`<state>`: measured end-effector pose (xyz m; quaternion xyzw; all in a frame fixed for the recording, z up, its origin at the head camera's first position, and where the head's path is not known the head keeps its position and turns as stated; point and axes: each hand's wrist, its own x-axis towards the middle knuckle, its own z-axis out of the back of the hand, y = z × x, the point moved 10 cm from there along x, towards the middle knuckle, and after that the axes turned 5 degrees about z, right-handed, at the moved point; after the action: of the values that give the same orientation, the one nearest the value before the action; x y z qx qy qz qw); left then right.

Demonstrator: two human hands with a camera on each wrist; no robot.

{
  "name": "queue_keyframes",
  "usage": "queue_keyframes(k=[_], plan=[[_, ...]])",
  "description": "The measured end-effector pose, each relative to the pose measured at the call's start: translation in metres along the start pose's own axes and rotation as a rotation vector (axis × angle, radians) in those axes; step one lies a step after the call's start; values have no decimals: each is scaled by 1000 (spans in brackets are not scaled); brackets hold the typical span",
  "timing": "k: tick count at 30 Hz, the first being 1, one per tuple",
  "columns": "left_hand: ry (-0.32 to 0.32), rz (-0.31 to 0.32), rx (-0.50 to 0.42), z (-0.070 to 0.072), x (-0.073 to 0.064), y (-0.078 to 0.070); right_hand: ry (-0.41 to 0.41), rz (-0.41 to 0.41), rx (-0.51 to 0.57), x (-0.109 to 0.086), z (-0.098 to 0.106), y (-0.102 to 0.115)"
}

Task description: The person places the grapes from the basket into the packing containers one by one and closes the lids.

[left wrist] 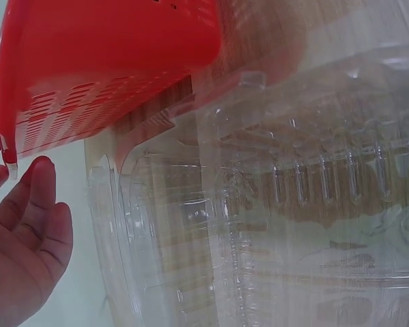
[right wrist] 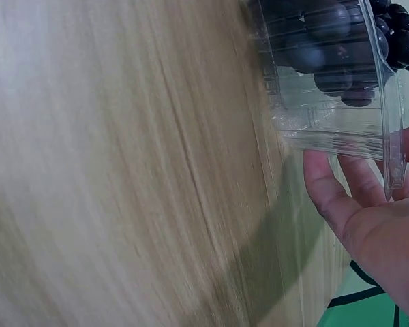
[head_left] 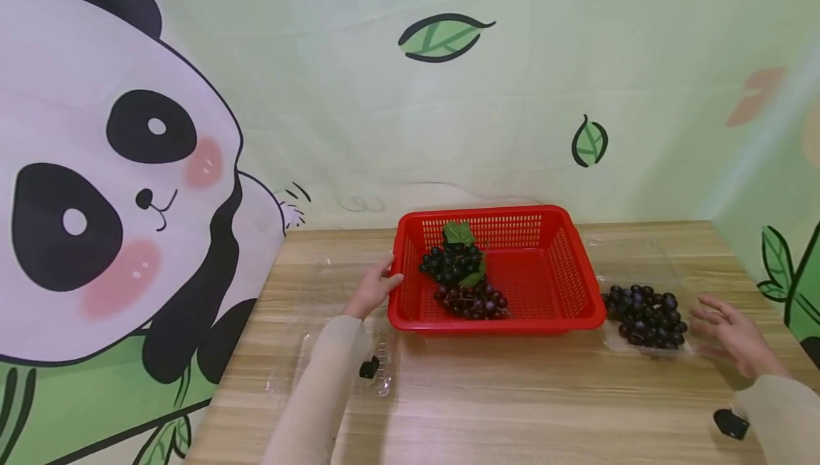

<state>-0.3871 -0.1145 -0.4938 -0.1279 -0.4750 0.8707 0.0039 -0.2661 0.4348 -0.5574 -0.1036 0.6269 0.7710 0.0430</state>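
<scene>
An empty-looking clear container (left wrist: 307,184) lies on the tabletop (head_left: 487,387) just below the left grip (head_left: 371,290), partly under the forearm. A low sweep of that arm could drag or crush its thin plastic.

The left grip is nearly closed, with digits on both sides of the near rim of the red basket (head_left: 500,325); it looks like a light pinch, though the pressure cannot be judged. Lifting from that one side could tilt the basket and send its contents sliding away from the grip. Inside, toward the left grip, lie a bunch of black grapes (head_left: 451,263) with a green leaf (head_left: 458,233), and a bunch of purple grapes (head_left: 472,302) touching it on the nearer side. The basket floor farther from that grip is bare.

Beyond the basket, just to the left of the right grip, a clear tray (right wrist: 341,129) holds dark grapes (head_left: 647,315) heaped above its rim. The right grip (head_left: 730,333) is spread, fingers by the tray's outer wall, with nothing held; whether they touch it is unclear. Squeezing or nudging there could flex the wall and roll the top grapes out.
</scene>
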Motion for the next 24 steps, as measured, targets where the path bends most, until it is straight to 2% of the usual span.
queue_keyframes(k=[10, 15, 19, 22, 24], plan=[[-6, 16, 62, 0, -2, -1, -1, -5, -16, -6, 1, -3], [-104, -6, 202, 6, -6, -10, 14, 11, -7, -9, 0, -3], [-221, -64, 304, 10, -10, -28, 13, 17, -4, -12, 0, -3], [-297, -119, 336, 10, -14, -44, 15, 17, -6, -13, 0, -3], [-321, -151, 332, 7, -17, -53, 22, 11, 12, -14, 0, -3]])
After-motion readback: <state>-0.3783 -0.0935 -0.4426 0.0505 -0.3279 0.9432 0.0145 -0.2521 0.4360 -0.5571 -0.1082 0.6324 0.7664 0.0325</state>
